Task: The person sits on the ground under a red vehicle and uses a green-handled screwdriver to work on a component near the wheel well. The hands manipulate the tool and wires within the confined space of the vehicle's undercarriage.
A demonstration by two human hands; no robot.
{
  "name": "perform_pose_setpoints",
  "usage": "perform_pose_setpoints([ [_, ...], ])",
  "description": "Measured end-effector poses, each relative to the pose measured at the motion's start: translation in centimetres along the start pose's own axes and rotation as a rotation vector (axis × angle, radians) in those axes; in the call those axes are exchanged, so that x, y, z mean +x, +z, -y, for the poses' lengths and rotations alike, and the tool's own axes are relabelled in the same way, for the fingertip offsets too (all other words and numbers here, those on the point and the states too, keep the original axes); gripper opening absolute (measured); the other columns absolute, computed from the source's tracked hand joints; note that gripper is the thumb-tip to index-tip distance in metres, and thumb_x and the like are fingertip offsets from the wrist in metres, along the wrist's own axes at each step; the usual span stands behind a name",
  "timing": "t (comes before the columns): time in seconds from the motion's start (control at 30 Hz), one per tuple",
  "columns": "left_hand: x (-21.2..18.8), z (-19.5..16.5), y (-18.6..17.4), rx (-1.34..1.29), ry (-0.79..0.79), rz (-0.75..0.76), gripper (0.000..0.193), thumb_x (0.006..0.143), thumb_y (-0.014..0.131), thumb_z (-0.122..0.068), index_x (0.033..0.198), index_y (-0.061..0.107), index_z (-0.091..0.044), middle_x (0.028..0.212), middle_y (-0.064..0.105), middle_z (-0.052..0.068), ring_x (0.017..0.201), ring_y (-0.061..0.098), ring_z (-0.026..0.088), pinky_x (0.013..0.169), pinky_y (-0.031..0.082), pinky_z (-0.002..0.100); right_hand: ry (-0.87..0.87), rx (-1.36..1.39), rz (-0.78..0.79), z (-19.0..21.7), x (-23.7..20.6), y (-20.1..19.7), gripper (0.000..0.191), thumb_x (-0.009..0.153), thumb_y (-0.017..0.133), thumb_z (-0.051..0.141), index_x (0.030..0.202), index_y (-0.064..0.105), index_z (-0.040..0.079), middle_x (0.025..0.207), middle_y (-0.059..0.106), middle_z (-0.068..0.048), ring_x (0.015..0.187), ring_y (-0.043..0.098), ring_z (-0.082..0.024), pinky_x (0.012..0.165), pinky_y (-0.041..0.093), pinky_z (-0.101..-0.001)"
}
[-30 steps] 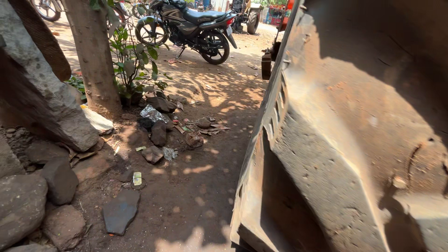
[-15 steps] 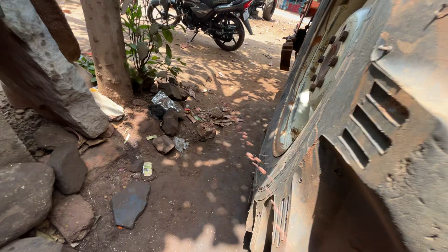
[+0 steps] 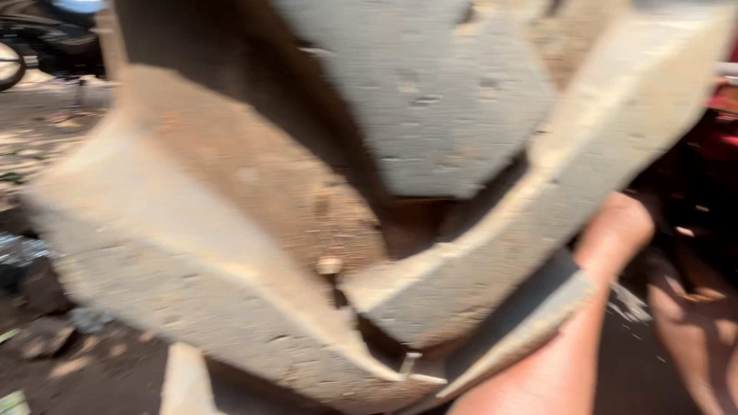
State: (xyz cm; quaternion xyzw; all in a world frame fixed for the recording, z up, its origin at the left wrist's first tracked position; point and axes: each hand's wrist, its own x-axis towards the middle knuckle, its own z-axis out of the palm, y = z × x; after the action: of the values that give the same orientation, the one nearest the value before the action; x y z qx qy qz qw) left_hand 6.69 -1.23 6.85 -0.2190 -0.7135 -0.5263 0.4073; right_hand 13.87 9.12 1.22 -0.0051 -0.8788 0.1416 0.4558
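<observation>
Background as I see it from the head view, all of it blurred. A motorcycle [image 3: 34, 38] stands at the upper left, only part of its dark body and a wheel showing. Bare dirt ground [image 3: 54, 123] below it carries patches of sun and shade. At the lower left lie small stones [image 3: 46, 342] and a crumpled silvery scrap [image 3: 19, 250]. A red object [image 3: 723, 100] sits at the right edge; I cannot tell its kind.

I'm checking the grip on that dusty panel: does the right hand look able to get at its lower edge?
Probably yes. The right hand is already against the panel at its lower right edge, with nothing between them, though blur hides the fingers.
</observation>
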Motion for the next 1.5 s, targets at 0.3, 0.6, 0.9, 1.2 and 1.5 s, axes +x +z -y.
perform_pose_setpoints([
  [0.3,4.1,2.3,0.9,-0.311,-0.078,0.061,0.029,0.098,0.064,-0.027,0.104,0.077,-0.003,0.092,0.073,0.019,0.083,0.064,0.032,0.077,0.053,0.042,-0.185,0.222,-0.275,-0.2,-1.4,-2.0,0.027,0.096,0.073,0.019,0.123,0.072,0.012,0.101,0.076,-0.017,0.082,0.073,-0.033,0.073,0.058,-0.0414],
  [0.6,5.5,3.0,2.8,-0.749,-0.496,0.068,0.037,0.097,0.065,-0.031,0.103,0.073,0.005,0.086,0.069,0.011,0.077,0.059,0.021,0.072,0.05,0.038,0.008,0.298,-0.005,-0.4,-0.9,-2.7,0.03,0.096,0.067,0.021,0.125,0.069,0.012,0.098,0.077,-0.016,0.083,0.075,-0.035,0.07,0.059,-0.0435],
  [0.9,6.5,6.3,2.5,0.05,0.225,0.085,0.037,0.108,0.051,-0.025,0.131,0.07,-0.004,0.103,0.07,0.016,0.094,0.063,0.027,0.085,0.049,0.038,-0.167,0.249,-0.155,0.9,0.0,-3.8,0.033,0.095,0.069,0.021,0.126,0.072,0.011,0.093,0.076,-0.016,0.078,0.074,-0.035,0.068,0.059,-0.0429],
  [1.2,5.5,6.0,3.4,-0.65,-0.342,0.105,0.041,0.099,0.061,-0.039,0.106,0.07,0.001,0.092,0.07,0.013,0.084,0.06,0.019,0.082,0.049,0.037,-0.301,0.174,-0.277,0.1,-1.4,-4.8,0.025,0.09,0.075,0.014,0.114,0.076,0.01,0.089,0.075,-0.013,0.074,0.073,-0.028,0.066,0.058,-0.0364],
  [1.5,5.6,5.7,3.2,-0.552,-0.324,0.093,0.043,0.101,0.06,-0.041,0.106,0.07,0.001,0.088,0.068,0.009,0.082,0.058,0.018,0.079,0.047,0.034,-0.237,0.133,-0.16,1.4,0.1,-4.6,0.029,0.092,0.073,0.021,0.119,0.077,0.015,0.084,0.074,-0.013,0.07,0.071,-0.031,0.064,0.056,-0.041],
])
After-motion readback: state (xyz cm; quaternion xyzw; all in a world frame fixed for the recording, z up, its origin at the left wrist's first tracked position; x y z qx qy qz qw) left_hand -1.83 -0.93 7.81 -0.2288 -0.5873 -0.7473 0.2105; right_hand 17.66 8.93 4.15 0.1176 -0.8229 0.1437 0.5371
